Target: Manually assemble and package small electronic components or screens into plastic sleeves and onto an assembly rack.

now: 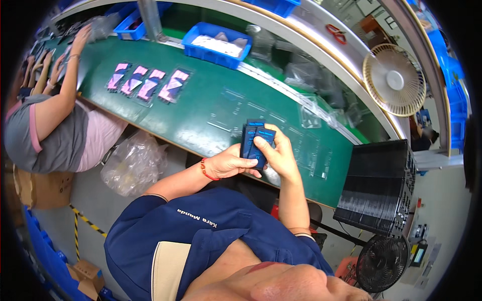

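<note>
Over the front edge of the green bench, both hands hold a small fanned stack of flat black rectangular packs with blue print. My left hand, a red cord bracelet at its wrist, is closed round the stack's lower left side. From the right, my right hand grips the front pack, its thumb pressed on the face. The exact kind of pack cannot be told. Beyond and beside the hands, several clear plastic trays lie flat on the green bench top.
Several pink-and-blue packaged pieces lie in a row at left. A blue bin with white contents stands at the back. A tall black stack is at right, near a white fan. A co-worker's arm reaches in at far left.
</note>
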The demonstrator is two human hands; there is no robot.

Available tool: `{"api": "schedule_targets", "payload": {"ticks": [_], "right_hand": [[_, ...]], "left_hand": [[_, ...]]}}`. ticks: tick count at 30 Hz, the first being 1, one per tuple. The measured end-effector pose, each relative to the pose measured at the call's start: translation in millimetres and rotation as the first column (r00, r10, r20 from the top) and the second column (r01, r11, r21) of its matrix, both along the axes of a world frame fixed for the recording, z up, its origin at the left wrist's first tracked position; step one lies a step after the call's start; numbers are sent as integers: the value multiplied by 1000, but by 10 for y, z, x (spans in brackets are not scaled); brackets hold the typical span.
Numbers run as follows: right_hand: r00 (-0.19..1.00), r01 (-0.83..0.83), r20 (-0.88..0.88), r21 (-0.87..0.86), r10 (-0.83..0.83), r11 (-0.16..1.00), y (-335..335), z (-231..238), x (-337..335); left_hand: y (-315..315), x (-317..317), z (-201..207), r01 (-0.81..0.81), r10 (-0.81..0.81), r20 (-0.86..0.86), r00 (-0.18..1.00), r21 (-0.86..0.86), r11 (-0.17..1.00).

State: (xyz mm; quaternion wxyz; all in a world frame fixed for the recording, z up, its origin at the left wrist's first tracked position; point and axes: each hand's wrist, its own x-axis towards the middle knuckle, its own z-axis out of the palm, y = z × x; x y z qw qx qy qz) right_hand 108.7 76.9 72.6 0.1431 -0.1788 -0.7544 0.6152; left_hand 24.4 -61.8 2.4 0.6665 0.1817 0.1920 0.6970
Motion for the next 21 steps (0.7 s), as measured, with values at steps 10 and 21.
{"api": "schedule_targets", "payload": {"ticks": [10,21], "right_hand": [[998,66,-10,287,-66,956,208,-418,-1127],[986,-149,122,396,109,906,-46,-243,-891]], "left_hand": [[-765,-451,20,-488,445,-218,868,-220,845],[-680,-449,93,-444,387,-251,887,-243,862]]}}
